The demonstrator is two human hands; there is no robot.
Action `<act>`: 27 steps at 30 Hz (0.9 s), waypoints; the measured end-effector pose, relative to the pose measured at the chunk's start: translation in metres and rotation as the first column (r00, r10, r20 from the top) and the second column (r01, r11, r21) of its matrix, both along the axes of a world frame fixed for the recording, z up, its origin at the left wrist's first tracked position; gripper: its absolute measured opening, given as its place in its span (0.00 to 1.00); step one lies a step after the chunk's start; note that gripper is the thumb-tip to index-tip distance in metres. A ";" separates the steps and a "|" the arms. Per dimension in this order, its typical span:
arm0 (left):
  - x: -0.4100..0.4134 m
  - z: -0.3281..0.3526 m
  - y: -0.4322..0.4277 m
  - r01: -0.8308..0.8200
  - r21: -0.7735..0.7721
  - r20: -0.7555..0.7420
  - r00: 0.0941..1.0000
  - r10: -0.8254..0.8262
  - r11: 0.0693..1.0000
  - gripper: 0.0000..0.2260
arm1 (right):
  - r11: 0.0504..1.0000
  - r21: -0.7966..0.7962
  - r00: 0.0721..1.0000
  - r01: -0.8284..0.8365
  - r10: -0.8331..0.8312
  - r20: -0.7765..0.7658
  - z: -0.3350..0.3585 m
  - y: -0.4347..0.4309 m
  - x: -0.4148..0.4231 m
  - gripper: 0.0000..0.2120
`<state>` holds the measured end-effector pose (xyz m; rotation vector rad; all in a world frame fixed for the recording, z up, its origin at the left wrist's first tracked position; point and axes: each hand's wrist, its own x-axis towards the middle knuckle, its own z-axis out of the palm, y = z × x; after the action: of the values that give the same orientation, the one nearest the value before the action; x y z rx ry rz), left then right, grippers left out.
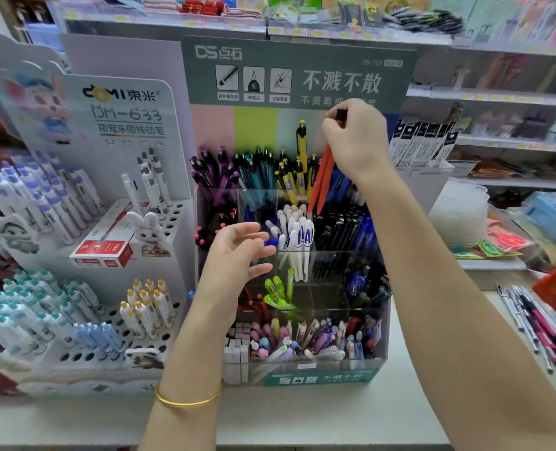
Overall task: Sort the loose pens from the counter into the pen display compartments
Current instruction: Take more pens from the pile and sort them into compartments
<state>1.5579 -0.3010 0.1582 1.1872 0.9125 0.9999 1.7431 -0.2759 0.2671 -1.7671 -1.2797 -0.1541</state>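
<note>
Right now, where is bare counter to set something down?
Bare counter runs along the front, before the clear display and the white stand. Crowded: loose pens on the right; the display's compartments are packed.

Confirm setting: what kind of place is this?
Most likely a stationery shop: a full, branded pen display, a second pen stand beside it, and stocked shelves with price tags behind.

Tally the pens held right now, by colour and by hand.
Right hand, orange-red pens: 2
Left hand, pens of any colour: 0
Total held: 2
</note>
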 end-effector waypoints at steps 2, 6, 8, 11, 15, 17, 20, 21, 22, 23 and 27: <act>-0.005 -0.002 -0.001 -0.018 0.016 0.005 1.000 0.018 1.000 0.10 | 0.987 0.149 0.993 -0.062 0.077 -0.095 0.002 -0.018 -0.012 0.06; -0.022 -0.011 -0.001 -0.109 0.059 0.003 0.994 0.109 0.992 0.12 | 0.928 0.241 0.925 -0.285 0.333 -0.185 -0.036 -0.058 -0.050 0.03; -0.030 -0.018 -0.001 -0.174 0.078 -0.011 0.984 0.175 0.982 0.13 | 0.924 0.170 0.907 -0.342 0.372 -0.198 -0.069 -0.066 -0.064 0.03; -0.040 -0.031 -0.004 -0.251 0.065 -0.014 0.968 0.252 0.966 0.14 | 0.925 0.067 0.889 -0.374 0.379 -0.257 -0.109 -0.075 -0.074 0.06; -0.049 -0.043 -0.010 -0.284 0.031 -0.034 0.958 0.285 0.958 0.14 | 0.934 0.034 0.900 -0.355 0.351 -0.260 -0.139 -0.084 -0.083 0.06; -0.050 -0.046 -0.012 -0.288 0.023 -0.041 0.957 0.289 0.957 0.14 | 0.945 0.045 0.915 -0.324 0.325 -0.240 -0.146 -0.081 -0.086 0.06; -0.051 -0.049 -0.015 -0.273 0.011 -0.052 0.960 0.273 0.962 0.14 | 0.947 0.030 0.930 -0.321 0.321 -0.179 -0.152 -0.071 -0.090 0.04; -0.051 -0.050 -0.015 -0.267 0.005 -0.056 0.962 0.267 0.964 0.14 | 0.945 0.007 0.934 -0.327 0.325 -0.147 -0.154 -0.067 -0.091 0.04; -0.051 -0.051 -0.015 -0.262 0.000 -0.056 0.964 0.262 0.965 0.14 | 0.942 -0.030 0.938 -0.333 0.328 -0.111 -0.156 -0.062 -0.092 0.03; -0.051 -0.051 -0.015 -0.259 -0.004 -0.056 0.964 0.258 0.966 0.14 | 0.939 -0.082 0.941 -0.335 0.330 -0.073 -0.158 -0.058 -0.092 0.03; -0.051 -0.051 -0.015 -0.245 -0.004 -0.063 0.968 0.244 0.970 0.14 | 0.904 -0.295 0.933 -0.309 0.348 0.088 -0.165 -0.046 -0.096 0.08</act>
<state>1.5073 -0.3160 0.1069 1.1191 1.1328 1.1579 1.6476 -0.3218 0.1018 -1.7609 -1.7540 0.1033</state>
